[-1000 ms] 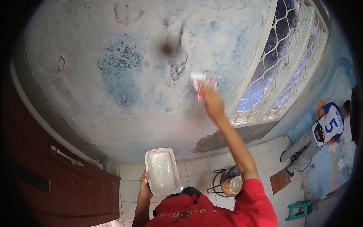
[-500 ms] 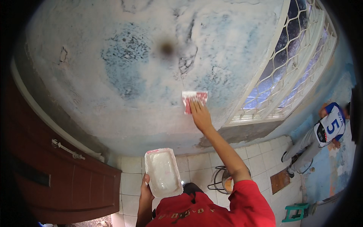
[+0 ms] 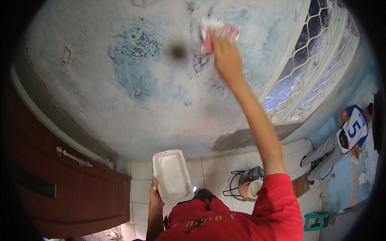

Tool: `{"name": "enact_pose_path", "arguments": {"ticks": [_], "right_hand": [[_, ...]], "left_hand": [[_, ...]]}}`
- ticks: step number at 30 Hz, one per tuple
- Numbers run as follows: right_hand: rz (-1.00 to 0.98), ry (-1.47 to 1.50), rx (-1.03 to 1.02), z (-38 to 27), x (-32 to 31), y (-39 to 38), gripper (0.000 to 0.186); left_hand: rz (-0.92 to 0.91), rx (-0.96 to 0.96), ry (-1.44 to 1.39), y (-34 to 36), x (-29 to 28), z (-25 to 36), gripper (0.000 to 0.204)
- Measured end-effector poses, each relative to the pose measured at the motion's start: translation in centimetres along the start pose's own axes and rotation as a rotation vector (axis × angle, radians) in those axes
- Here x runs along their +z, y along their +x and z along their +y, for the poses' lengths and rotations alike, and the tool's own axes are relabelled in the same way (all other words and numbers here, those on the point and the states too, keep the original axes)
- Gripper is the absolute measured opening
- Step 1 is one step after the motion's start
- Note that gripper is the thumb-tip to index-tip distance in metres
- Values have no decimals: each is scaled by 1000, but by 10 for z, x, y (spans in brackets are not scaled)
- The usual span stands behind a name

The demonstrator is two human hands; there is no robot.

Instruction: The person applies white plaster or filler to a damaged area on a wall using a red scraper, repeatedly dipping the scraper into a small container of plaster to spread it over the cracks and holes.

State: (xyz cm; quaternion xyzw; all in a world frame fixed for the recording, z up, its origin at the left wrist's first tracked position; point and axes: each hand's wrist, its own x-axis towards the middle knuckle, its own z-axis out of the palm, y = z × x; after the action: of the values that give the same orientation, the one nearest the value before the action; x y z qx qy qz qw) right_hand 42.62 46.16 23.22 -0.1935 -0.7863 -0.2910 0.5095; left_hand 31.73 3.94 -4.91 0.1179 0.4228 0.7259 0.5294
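Note:
My right hand (image 3: 228,58) grips a flat red-and-white scraper (image 3: 220,34), smeared with white filler along its upper edge. Its blade lies against the patchy white and blue wall (image 3: 169,92), up above the dark cracks. Down at waist height, my left hand (image 3: 156,193) clasps the left side of a shallow white tray (image 3: 156,170), fingers partly hidden beneath it. Whitish paste (image 3: 173,176) coats the inside of this tray.
A barred window (image 3: 309,64) is at the right, a brown door (image 3: 92,193) at the left. On a dark stand (image 3: 235,188) by my right side sits a bucket (image 3: 252,188). Farther right are another person (image 3: 350,132) and a green stool (image 3: 316,221).
My right hand has moved up the wall with the scraper, from below the cracks to above them. The tray in my left hand has shifted only slightly.

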Motion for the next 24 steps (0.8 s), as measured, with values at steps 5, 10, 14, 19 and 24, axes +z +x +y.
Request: {"name": "enact_pose_path", "arguments": {"ticks": [5,10,14,19,24], "right_hand": [[-275,111,-25,-77,15,-164,39],[-93,135,43,-10,-16,-84,47],[235,-45,-9,75,-56,35,50],[-27,-93,68,44,5,-68,59],[-431,91,272,-57,54,-279,60]], "left_hand": [[-26,-9,-37,2,-1,1,84],[-31,-29,-27,0,-9,10,84],[-14,-39,43,4,0,17,84],[21,-34,0,16,-5,5,83],[76,-58,17,6,3,6,83]]}}
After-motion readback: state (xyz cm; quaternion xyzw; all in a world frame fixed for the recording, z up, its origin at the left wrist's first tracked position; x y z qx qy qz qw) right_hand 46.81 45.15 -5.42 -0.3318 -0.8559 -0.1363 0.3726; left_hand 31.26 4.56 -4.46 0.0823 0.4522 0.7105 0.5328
